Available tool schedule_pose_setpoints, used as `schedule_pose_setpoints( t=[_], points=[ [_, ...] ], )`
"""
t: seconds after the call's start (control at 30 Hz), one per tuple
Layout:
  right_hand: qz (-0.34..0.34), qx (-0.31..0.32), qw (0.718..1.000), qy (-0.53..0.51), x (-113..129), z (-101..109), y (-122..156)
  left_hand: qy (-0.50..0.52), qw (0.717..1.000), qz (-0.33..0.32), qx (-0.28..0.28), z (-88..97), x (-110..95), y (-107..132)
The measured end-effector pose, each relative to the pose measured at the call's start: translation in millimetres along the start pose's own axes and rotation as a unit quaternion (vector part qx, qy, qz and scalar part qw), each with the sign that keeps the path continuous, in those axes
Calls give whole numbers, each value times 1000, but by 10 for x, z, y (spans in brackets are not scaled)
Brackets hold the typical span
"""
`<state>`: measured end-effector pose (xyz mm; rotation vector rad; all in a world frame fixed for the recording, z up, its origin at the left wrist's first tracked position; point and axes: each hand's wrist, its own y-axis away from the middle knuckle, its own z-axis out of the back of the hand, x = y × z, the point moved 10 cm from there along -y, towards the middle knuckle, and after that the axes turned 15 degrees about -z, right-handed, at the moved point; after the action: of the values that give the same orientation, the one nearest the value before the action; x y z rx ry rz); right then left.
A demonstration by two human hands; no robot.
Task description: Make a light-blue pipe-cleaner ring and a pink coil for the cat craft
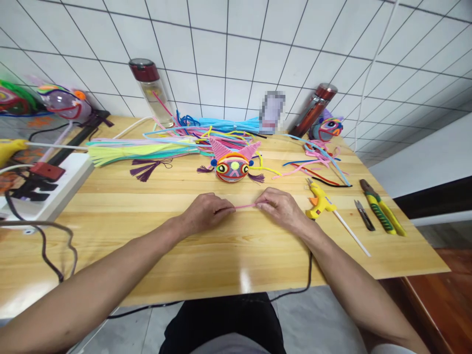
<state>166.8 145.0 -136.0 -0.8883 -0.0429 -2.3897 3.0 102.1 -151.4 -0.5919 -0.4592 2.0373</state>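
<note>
A short pink pipe cleaner (245, 206) stretches between my two hands, low over the wooden table. My left hand (207, 210) pinches its left end, fingers closed. At the other end, the thumb and fingers of my right hand (278, 206) are closed on it too. Just beyond my hands sits a colourful mask-like ornament (233, 167) with pink pointed ears, round eyes and dark purple tassels at its sides. To the right of my right hand lies a yellow hot glue gun (320, 199) with a white glue stick (352, 233) sticking out of it.
Bundled pipe cleaners (147, 150) and a purple tassel (147, 168) lie behind. Small snips (364, 215) and pliers (381, 209) are on the right. A glass bottle (153, 93) and a red flask (315, 110) stand by the wall. A white power strip (66, 189) and cables are left.
</note>
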Motion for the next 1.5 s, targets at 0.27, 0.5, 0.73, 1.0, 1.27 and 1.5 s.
schedule_pose_setpoints(
  t=[0.27, 0.5, 0.73, 1.0, 1.27, 1.5],
  points=[
    [-7, -23, 1000, 9, -79, 33, -16, -1, 1000, 5, -10, 24, 8, 3],
    [26, -16, 1000, 1, 13, -7, 1, 8, 999, 12, -38, 84, -5, -25],
    [11, -16, 1000, 10, 3, -11, -7, -9, 1000, -9, -19, 40, -10, -27],
    [36, -11, 999, 4, 127, 3, 20, -9, 1000, -8, -17, 39, -28, -46],
    [34, -24, 999, 7, 117, 40, 24, -30, 999, -15, -28, 70, -46, -51],
    [38, -25, 999, -12, 161, 58, 33, -5, 1000, -7, -2, 21, -27, -38]
  ],
)
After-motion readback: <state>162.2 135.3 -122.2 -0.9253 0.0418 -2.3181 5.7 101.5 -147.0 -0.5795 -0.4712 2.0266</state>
